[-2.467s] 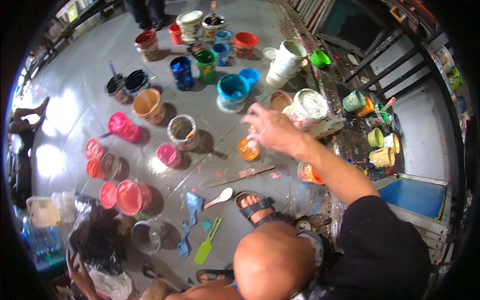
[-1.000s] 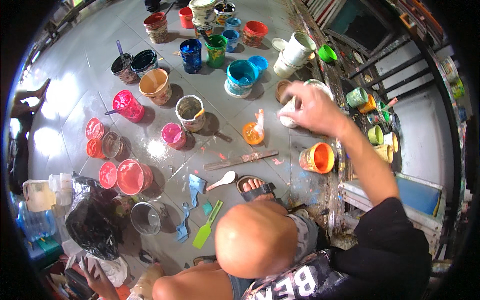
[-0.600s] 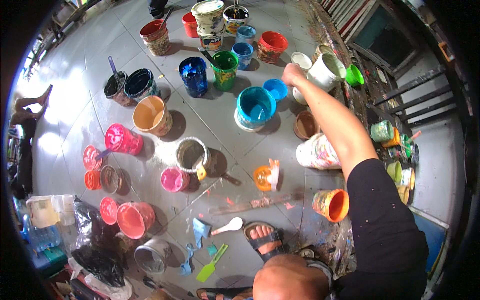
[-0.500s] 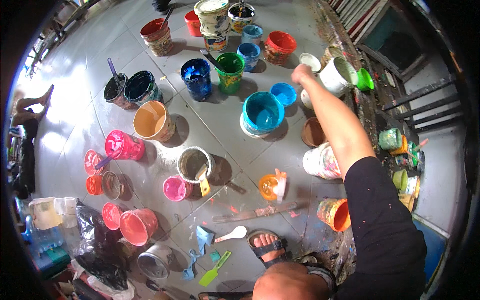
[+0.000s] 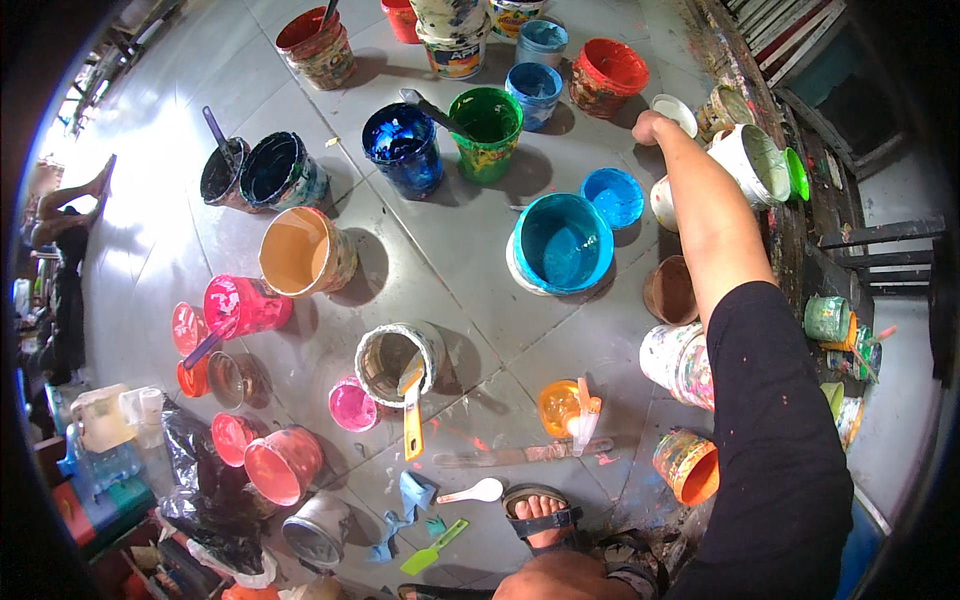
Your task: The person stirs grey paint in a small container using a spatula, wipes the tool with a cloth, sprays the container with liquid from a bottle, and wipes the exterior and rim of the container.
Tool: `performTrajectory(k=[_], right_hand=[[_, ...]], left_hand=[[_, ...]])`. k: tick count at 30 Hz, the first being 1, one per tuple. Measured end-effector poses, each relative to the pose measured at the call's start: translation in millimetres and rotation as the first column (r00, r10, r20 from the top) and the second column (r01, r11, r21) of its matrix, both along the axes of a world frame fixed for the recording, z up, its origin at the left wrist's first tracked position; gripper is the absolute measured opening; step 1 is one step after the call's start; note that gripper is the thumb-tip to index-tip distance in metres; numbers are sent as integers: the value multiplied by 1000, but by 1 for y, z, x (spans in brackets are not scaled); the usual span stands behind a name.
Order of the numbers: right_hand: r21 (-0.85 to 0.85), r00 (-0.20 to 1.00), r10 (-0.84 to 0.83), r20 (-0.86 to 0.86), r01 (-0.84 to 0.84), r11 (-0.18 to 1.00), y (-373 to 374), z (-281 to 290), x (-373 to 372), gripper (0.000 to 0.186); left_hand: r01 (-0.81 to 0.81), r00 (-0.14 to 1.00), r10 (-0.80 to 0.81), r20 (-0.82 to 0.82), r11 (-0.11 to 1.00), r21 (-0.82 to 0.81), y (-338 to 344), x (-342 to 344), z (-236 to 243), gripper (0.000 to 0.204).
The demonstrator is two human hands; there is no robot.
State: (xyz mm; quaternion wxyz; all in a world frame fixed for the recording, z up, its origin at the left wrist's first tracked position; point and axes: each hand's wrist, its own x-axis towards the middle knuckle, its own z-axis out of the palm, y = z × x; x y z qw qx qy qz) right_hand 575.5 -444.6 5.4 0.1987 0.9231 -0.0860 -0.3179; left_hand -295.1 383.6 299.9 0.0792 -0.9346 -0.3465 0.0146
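Note:
My right hand (image 5: 652, 128) reaches far out on the right side, its fingers curled closed beside a round white lid (image 5: 676, 115). Whatever the fingers may hold is hidden. Beyond the wrist, a white bucket (image 5: 748, 165) lies tipped, its mouth facing right toward a bright green tub (image 5: 796, 175). Partly behind my forearm are a small white container (image 5: 663, 203) and a brown-lined pot (image 5: 671, 290). Left of the arm stand a large turquoise paint bucket (image 5: 562, 243) and a small blue cup (image 5: 612, 197). My left hand is out of the picture.
Paint pots cover the grey tiled floor, among them a green bucket (image 5: 485, 135), a red one (image 5: 608, 78) and a peach one (image 5: 308, 252). A yellow-handled tool (image 5: 413, 425) leans in a grey-white tub (image 5: 372, 365). A white spoon (image 5: 472, 491) lies near my sandalled foot (image 5: 541, 515).
The whole view has shifted, so the nearby buckets sit further right in the picture. My right hand stays closed beside the white lid.

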Motion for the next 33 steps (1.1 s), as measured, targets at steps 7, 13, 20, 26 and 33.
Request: performTrajectory(k=[7,13,20,26,33], right_hand=[[397,707,-363,607,126,909,111,0,-79,34],[475,578,-487,655,186,860,130,70,-96,34],[504,359,-477,802,18,863,103,141,-82,37],[696,386,-579,718,-400,597,143,195,-116,37],[923,763,-594,256,-375,-83,242,228,-198,30]], left_hand=[[-67,996,72,-44,992,103,-30,7,39,50],[-85,996,87,-16,993,87,-38,-6,42,49],[-311,946,318,-70,945,98,-74,7,45,46],[-318,930,325,169,946,-68,-40,-57,22,50],[-200,914,208,349,978,-60,2,-127,-6,49]])
